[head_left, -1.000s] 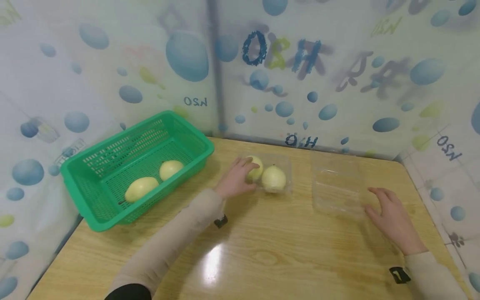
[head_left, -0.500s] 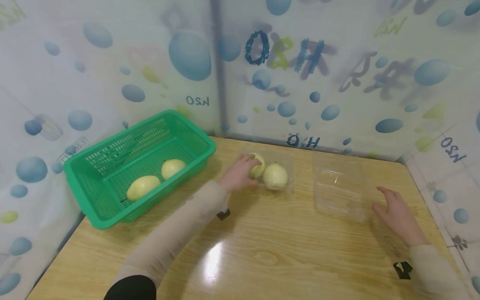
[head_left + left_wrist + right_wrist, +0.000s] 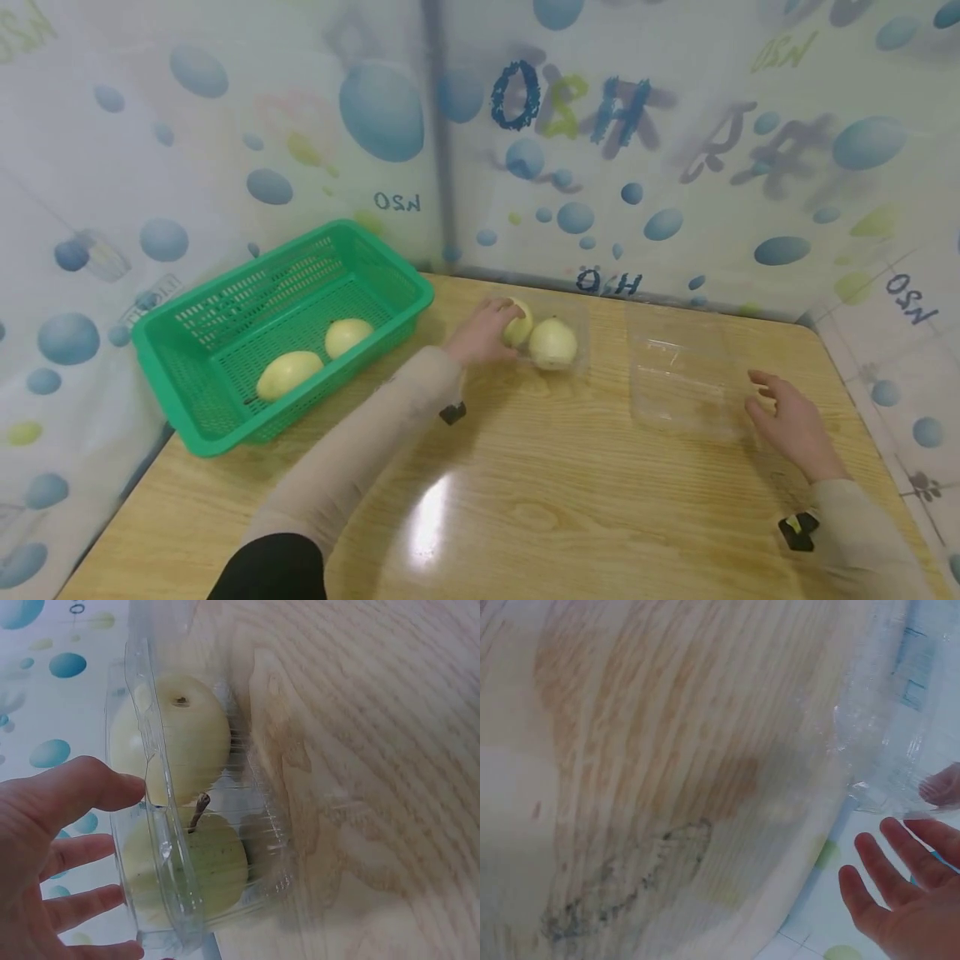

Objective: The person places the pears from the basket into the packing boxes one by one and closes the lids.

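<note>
Left hand (image 3: 483, 334): stretched wide, touched the clear fruit box (image 3: 166, 849) mid-frame!
Right hand (image 3: 795, 425): fingers hung wide beside another box (image 3: 678, 375), right of frame!
Green basket (image 3: 378, 343): held two fruits (image 3: 290, 375), left!

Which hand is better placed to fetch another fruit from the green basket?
Probably left: the left hand is nearer the green basket; the right hand is farther, beside the empty clear container.

dim, even light | white glare on table (image 3: 570, 475) | soft shadows | wrist views hazy, soft
</note>
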`<act>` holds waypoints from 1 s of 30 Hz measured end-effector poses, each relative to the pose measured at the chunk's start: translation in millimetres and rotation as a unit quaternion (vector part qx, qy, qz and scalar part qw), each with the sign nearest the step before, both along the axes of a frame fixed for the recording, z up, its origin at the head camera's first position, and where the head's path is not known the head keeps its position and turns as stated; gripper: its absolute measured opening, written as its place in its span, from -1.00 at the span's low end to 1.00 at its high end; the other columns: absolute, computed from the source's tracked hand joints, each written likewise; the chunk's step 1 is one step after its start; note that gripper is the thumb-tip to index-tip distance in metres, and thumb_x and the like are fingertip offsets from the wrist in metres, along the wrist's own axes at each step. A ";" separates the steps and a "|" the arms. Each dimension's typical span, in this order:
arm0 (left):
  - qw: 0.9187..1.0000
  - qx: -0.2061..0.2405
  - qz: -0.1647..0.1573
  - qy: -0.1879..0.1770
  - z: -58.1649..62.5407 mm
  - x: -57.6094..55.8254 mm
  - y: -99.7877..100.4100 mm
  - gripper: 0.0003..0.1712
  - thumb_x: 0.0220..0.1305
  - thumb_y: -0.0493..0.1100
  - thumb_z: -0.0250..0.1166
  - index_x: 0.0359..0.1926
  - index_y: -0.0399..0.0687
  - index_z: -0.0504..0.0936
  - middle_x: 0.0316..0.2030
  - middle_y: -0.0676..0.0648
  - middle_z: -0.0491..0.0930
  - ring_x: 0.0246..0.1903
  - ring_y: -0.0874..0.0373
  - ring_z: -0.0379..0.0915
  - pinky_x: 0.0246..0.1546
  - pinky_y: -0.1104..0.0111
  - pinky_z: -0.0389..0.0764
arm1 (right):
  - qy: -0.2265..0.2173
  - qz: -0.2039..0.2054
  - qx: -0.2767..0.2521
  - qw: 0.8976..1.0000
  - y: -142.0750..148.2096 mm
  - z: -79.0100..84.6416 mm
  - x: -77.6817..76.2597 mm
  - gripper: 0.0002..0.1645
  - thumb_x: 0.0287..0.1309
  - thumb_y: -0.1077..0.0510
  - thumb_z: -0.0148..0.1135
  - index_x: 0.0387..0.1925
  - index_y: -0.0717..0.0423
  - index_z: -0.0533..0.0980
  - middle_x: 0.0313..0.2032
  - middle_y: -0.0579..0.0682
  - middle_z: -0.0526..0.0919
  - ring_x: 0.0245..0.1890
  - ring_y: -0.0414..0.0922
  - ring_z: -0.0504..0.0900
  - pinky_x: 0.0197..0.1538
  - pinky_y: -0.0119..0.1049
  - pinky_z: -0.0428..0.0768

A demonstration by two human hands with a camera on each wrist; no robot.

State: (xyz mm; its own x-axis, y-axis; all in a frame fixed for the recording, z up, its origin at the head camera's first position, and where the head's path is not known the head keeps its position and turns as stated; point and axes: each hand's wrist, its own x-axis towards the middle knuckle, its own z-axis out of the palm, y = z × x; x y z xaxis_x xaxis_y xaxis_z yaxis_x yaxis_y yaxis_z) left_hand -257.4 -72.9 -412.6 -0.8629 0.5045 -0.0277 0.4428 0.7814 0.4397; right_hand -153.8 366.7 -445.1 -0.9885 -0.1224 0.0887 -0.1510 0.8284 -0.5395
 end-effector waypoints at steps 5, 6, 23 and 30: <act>0.999 -0.030 -0.013 0.011 2.6 -10.9 1.8 -0.28 0.06 -0.14 0.47 0.23 -0.19 0.42 0.29 -0.24 0.29 0.29 -0.15 0.15 0.25 0.09 0.33 | 0.026 -0.011 -0.011 1.000 -0.6 -3.6 0.6 -0.51 0.35 0.26 -0.01 0.21 0.51 0.27 0.13 0.53 0.33 0.03 0.44 0.37 -0.03 0.30 0.39; 0.999 -0.035 -0.013 0.011 3.5 -12.8 1.9 -0.27 0.06 -0.14 0.48 0.23 -0.19 0.41 0.29 -0.24 0.30 0.29 -0.14 0.16 0.25 0.10 0.32 | 0.031 -0.012 -0.014 0.999 -1.2 -3.8 1.0 -0.52 0.34 0.27 0.00 0.19 0.50 0.29 0.12 0.53 0.34 0.02 0.43 0.38 -0.03 0.29 0.40; 0.997 -0.071 -0.006 -0.012 9.9 -33.2 1.3 -0.25 0.14 -0.10 0.43 0.31 -0.16 0.34 0.34 -0.20 0.22 0.35 -0.08 0.07 0.32 0.16 0.22 | 0.047 -0.018 -0.013 0.999 -14.2 -7.6 1.9 -0.50 0.29 0.27 0.09 0.15 0.53 0.28 0.07 0.54 0.35 0.01 0.44 0.36 -0.09 0.34 0.38; 0.997 -0.076 -0.003 -0.014 13.5 -37.4 0.7 -0.26 0.17 -0.12 0.41 0.32 -0.17 0.33 0.33 -0.20 0.22 0.33 -0.07 0.09 0.27 0.16 0.29 | 0.064 -0.001 -0.004 0.998 -22.7 -10.2 0.9 -0.51 0.24 0.31 0.11 0.14 0.51 0.29 0.05 0.51 0.37 -0.02 0.42 0.39 -0.11 0.33 0.39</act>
State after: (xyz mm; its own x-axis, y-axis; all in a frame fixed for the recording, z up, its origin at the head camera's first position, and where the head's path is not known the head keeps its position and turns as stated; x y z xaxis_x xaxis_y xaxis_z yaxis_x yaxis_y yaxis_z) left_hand -294.8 -72.2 -399.0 -0.8580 0.4977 -0.1271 0.4369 0.8372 0.3290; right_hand -152.9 343.9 -455.3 -0.9693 -0.1189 0.2154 -0.2173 0.8243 -0.5228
